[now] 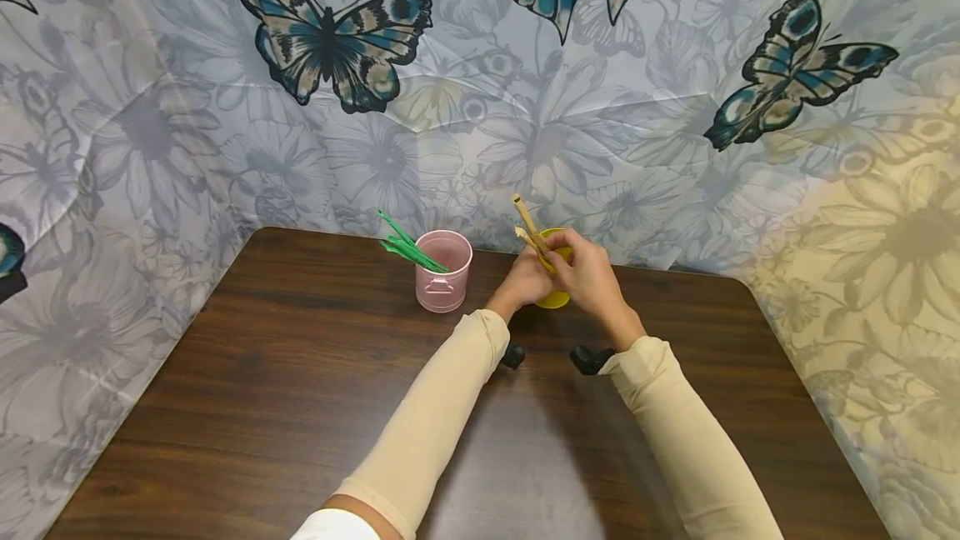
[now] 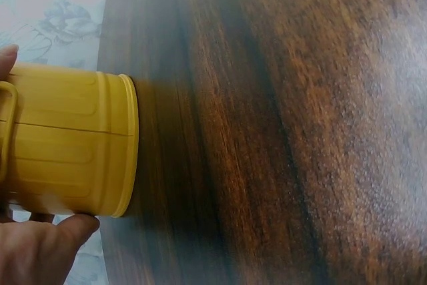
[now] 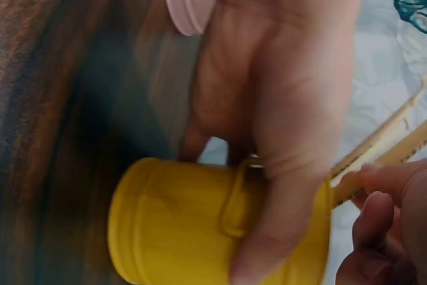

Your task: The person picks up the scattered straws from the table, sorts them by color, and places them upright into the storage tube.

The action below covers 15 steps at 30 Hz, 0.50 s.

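My left hand (image 1: 527, 280) grips a small yellow metal-look bucket (image 1: 553, 300) at the table's back edge. Its thumb lies across the bucket's side, over a wire-like handle (image 3: 233, 198). Between thumb and fingers, my right hand (image 1: 592, 273) pinches a thin tan stick (image 3: 410, 146) with small dark marks, at the bucket's mouth. A second, thinner pale stick (image 3: 383, 130) leans beside it. Whether the right hand also touches that one is hard to tell. The sticks' lower ends are hidden by the hands and the bucket.
To the left stands a pink bucket (image 1: 442, 294) with several green sticks (image 1: 405, 247) leaning out of it. Both stand on a dark wooden table (image 1: 300, 373). Behind the back edge hangs a butterfly-print cloth (image 1: 480, 157).
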Motion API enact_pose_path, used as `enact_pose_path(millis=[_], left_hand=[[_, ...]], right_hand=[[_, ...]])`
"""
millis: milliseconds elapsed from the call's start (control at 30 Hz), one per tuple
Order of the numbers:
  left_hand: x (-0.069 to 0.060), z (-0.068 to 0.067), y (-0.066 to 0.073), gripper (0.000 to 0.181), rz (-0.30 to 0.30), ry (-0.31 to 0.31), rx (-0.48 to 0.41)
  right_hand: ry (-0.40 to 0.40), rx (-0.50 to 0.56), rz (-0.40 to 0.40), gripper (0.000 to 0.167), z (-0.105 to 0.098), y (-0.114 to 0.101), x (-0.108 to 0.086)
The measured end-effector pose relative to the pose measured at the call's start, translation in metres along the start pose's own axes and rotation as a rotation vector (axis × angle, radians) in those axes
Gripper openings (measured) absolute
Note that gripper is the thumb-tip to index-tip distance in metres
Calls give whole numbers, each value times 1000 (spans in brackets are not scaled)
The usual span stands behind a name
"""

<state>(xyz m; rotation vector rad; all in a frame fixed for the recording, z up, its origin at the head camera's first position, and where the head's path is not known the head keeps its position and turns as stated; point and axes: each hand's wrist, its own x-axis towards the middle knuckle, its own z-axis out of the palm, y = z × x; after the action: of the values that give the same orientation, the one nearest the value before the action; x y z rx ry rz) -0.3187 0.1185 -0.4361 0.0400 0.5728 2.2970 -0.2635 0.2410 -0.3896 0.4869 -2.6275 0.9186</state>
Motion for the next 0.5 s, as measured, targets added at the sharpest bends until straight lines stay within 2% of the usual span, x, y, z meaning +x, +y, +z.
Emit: enact_pose_path(millis=[67, 167, 333, 500], left_hand=[[-1, 2, 3, 42, -65, -9, -109], [-4, 3, 5, 51, -102, -14, -124], [-6, 1, 4, 46, -86, 0, -80], [-7, 0, 4, 36, -53, 11, -76]], right_hand=[[-2, -9, 11, 16, 3, 2, 0], [-16, -11, 34, 16, 4, 4, -1], [-54, 6, 66, 17, 4, 3, -3], [-66, 11, 96, 19, 2, 3, -3]])
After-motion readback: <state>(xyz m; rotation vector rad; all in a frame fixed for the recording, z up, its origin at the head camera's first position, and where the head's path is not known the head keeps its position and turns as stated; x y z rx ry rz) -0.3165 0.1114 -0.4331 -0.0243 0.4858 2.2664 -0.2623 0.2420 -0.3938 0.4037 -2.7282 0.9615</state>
